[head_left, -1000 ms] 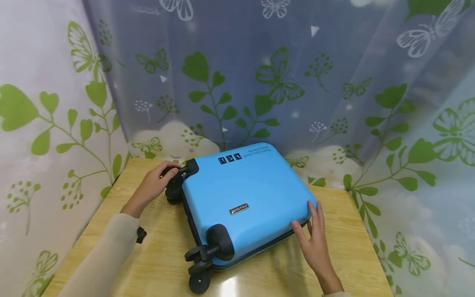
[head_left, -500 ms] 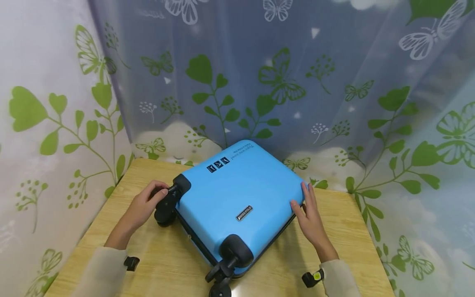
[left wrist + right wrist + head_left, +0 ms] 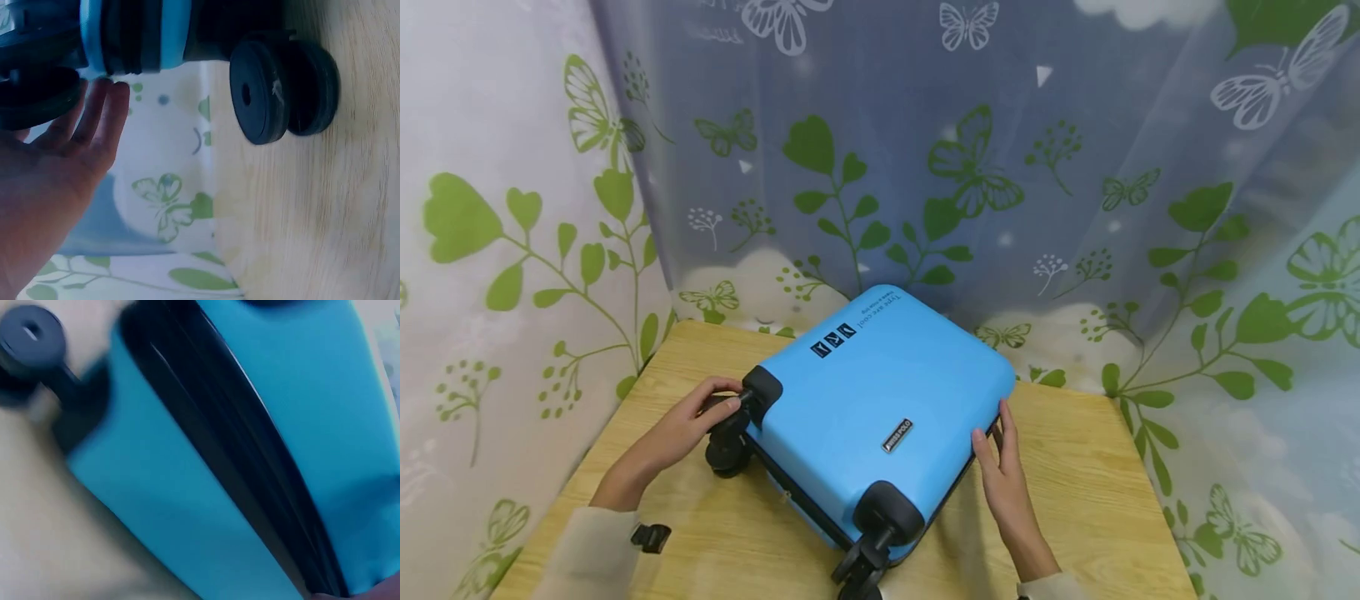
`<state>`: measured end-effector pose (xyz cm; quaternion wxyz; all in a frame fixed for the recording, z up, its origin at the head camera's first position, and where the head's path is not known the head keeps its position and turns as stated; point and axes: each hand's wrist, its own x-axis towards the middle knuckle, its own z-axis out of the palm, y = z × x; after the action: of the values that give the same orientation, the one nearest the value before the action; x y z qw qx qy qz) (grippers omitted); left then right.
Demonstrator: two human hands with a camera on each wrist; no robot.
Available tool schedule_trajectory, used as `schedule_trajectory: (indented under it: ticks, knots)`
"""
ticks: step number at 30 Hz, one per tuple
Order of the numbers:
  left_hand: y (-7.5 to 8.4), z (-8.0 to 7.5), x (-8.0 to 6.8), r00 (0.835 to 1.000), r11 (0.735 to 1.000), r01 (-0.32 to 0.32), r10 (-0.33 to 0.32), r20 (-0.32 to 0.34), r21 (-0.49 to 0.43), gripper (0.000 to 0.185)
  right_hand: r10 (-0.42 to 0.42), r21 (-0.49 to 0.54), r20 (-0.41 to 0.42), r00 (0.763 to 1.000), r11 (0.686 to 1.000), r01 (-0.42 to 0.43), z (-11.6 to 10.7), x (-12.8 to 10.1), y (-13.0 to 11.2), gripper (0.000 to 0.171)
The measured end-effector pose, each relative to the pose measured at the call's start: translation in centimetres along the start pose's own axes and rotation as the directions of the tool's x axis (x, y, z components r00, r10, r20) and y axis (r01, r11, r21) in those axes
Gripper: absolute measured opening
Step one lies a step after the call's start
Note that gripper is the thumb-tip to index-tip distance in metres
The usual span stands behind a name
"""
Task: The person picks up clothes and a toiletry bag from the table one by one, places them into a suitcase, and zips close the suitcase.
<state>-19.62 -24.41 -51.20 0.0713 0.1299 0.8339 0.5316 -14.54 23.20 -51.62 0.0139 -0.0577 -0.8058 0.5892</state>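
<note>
A light blue hard-shell suitcase (image 3: 880,383) lies flat, its black caster wheels toward the person and the left. My left hand (image 3: 673,429) grips the upper caster at the left corner (image 3: 763,393), thumb on top. In the left wrist view its fingers reach behind that black wheel (image 3: 40,103), with the lower wheel (image 3: 256,90) apart from them. My right hand (image 3: 1006,492) touches the suitcase's right side, thumb and fingers fairly straight along the edge. The right wrist view shows the black seam (image 3: 219,425) between the blue shells, with only a sliver of hand at the bottom corner.
The suitcase rests on a light wooden table (image 3: 1075,492). A patterned curtain (image 3: 880,167) with leaves and butterflies hangs close behind the table and along both sides. Another caster (image 3: 868,558) juts out at the suitcase's near corner.
The suitcase has turned counterclockwise as seen from above; its left wheels came nearer and its right corner swung away. My left hand followed the wheel; my right hand shifted left along the edge.
</note>
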Motion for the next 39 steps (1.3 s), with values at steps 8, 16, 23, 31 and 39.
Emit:
schedule_trajectory:
  ticks: [8, 16, 23, 31, 39]
  knots:
    - [0.0, -0.1, 2.7, 0.999, 0.995, 0.028, -0.026, 0.031, -0.092, 0.061, 0.135, 0.083, -0.013, 0.991, 0.988, -0.134, 3.2, -4.8, -0.8, 0.095]
    - [0.3, 0.1, 3.1, 0.992, 0.990, 0.083, -0.071, 0.099, -0.115, 0.065, 0.107, 0.087, -0.018, 0.994, 0.991, -0.105, 3.7, -5.0, -0.4, 0.096]
    - [0.5, 0.4, 2.2, 0.995, 0.992, 0.072, -0.063, 0.082, -0.105, 0.063, 0.058, 0.054, 0.022, 0.998, 0.997, -0.059, 2.9, -3.6, 0.1, 0.091]
    - [0.6, 0.7, 1.0, 0.996, 0.996, 0.062, -0.058, 0.066, -0.063, 0.063, -0.033, 0.091, 0.101, 0.994, 0.996, 0.024, 1.8, -1.8, 0.7, 0.083]
    - [0.9, 0.7, -0.7, 0.995, 0.997, 0.047, -0.041, 0.087, -0.065, 0.061, -0.078, 0.136, 0.186, 0.979, 0.989, 0.053, 0.5, 0.6, 1.2, 0.075]
